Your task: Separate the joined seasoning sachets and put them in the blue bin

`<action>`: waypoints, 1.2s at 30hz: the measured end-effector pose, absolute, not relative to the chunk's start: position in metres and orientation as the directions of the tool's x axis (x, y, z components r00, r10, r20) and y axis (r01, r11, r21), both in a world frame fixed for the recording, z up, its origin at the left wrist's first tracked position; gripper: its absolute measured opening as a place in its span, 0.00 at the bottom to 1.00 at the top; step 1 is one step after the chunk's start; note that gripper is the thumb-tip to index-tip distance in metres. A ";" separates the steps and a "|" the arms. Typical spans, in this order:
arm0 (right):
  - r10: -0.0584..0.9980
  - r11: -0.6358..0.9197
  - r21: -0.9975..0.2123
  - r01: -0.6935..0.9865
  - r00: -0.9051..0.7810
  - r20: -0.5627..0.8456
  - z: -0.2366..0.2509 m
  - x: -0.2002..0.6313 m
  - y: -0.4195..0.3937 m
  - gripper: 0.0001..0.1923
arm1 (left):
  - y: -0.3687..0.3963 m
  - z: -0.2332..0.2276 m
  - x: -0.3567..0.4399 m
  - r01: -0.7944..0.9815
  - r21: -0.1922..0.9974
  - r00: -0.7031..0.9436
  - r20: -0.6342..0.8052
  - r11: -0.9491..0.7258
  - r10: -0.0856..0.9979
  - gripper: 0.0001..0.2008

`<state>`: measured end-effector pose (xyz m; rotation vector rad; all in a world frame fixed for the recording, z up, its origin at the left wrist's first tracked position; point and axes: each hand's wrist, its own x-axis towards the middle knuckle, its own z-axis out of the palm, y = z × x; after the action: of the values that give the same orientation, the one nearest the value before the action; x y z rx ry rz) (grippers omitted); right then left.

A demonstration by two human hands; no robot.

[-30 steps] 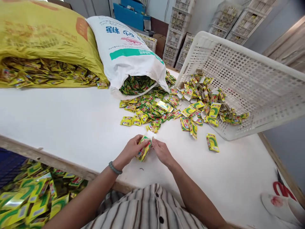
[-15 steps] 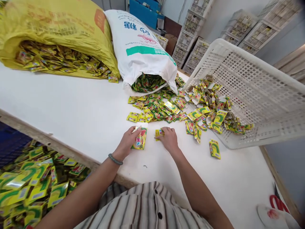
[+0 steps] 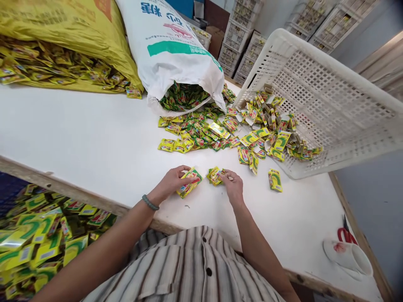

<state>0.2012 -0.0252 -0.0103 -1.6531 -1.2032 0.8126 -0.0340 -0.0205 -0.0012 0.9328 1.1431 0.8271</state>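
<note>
My left hand (image 3: 176,181) is closed on a small yellow and green candy box (image 3: 190,183), held tilted just above the white table (image 3: 94,130). To its right, my right hand (image 3: 233,184) pinches small yellow candy packets (image 3: 215,175) between thumb and fingers; how many I cannot tell. A short gap separates the packets from the box's right end. Beyond both hands lies a loose pile of green and yellow packets (image 3: 201,130), spilling from the mouth of a white sack (image 3: 185,63).
A yellow sack (image 3: 69,37) of packets lies at the back left. A tilted white basket (image 3: 333,88) with small boxes (image 3: 280,138) stands right. One box (image 3: 275,180) lies apart. Scissors (image 3: 346,235) and a white cup (image 3: 346,256) are front right. Many boxes (image 3: 40,239) fill the lower left.
The box in my left hand has turned from upright to slanted, its upper end now toward the right. My right hand has lifted and tilted its packets. The camera view has shifted.
</note>
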 end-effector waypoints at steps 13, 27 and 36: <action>0.964 -0.052 -0.998 -0.025 0.260 -0.057 -0.006 0.157 -0.025 0.18 | -0.022 0.002 -0.029 -0.132 0.897 0.305 -0.368 0.422 0.878 0.27; 0.997 -0.074 -0.975 0.208 0.018 -0.071 0.001 0.179 -0.027 0.16 | -0.024 0.000 -0.024 -0.127 0.877 0.373 -0.390 0.463 0.842 0.26; 0.980 -0.110 -0.632 0.767 0.192 0.062 -0.023 0.207 -0.030 0.22 | -0.020 -0.005 -0.021 0.049 0.889 0.231 -0.454 0.456 0.860 0.26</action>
<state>0.2075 -0.0299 -0.0229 -1.9326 -1.6273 0.5136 -0.0209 -0.0204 -0.0045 0.9542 1.2183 0.6936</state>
